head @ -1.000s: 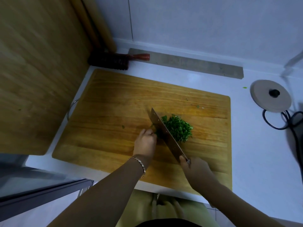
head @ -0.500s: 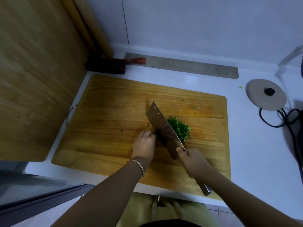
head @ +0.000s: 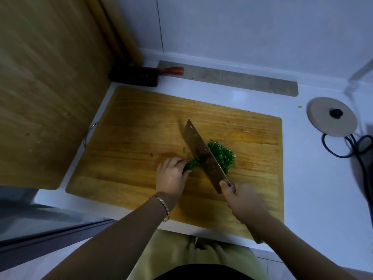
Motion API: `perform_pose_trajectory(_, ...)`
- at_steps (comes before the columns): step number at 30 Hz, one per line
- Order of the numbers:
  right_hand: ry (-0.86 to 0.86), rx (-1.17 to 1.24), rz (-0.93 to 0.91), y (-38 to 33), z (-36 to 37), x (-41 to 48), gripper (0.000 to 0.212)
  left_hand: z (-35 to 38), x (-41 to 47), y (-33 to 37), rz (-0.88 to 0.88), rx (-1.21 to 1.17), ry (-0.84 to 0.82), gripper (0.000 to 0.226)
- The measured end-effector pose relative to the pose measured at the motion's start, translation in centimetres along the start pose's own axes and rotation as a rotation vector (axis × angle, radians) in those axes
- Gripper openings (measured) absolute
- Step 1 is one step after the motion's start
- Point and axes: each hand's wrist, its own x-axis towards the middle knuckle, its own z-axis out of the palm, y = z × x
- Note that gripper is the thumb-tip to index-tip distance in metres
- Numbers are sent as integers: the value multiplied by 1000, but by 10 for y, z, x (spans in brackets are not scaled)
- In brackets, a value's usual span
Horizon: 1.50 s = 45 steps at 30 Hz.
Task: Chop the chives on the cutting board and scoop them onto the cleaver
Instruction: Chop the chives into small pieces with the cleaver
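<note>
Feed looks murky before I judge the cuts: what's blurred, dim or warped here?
Head view: dim, bluish light; right hand motion-blurred, left hand and cleaver fairly sharp; chives dark, pieces hard to separate; wide-angle bends the board edges; top-right corner smeared.

Head-worn camera looks steeply down, close over the cutting board [head: 141, 138] and counter.

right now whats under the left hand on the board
The left hand pins a short bunch of uncut chives against the cutting board; their ends poke out toward the cleaver. How much bunch remains under the palm is covered.
</note>
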Motion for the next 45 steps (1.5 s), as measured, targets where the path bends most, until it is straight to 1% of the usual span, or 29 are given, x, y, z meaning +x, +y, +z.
perform_pose_trajectory(4,19,-108,-29,0,11,9,42,1,3,6,-37,22,-98,24)
perform_pose_trajectory(9,44,-153,-6,12,22,4,39,4,8,11,-64,64,-139,22)
perform_pose_trajectory(12,67,-159,-9,6,27,11,36,4,10,10,-49,102,-142,20)
perform_pose_trajectory(15,65,-124,-25,-6,28,22,35,2,11,9,-49,117,-149,22)
perform_pose_trajectory(18,46,-89,-15,-1,26,19,36,0,13,7,-78,66,-135,20)
perform_pose_trajectory(20,32,-69,24,5,24,13,37,-2,14,7,-115,25,-121,18)
perform_pose_trajectory(23,26,10,84,4,20,15,39,-1,12,7,-137,33,-75,19)
perform_pose_trajectory(25,22,73,124,-1,16,18,38,1,10,9,-126,14,-94,20)
perform_pose_trajectory(29,38,145,118,-1,7,11,40,2,6,12,-91,-36,-157,23)
perform_pose_trajectory(34,45,37,71,-2,8,0,39,1,5,10,-114,-77,-171,24)
perform_pose_trajectory(36,24,26,67,-3,13,-1,38,-1,6,12,-158,-90,-163,23)
perform_pose_trajectory(40,5,-71,23,2,22,0,37,-4,10,13,-264,-125,-130,18)
perform_pose_trajectory(45,12,-99,18,-5,29,6,35,-3,14,12,-263,-72,-195,18)
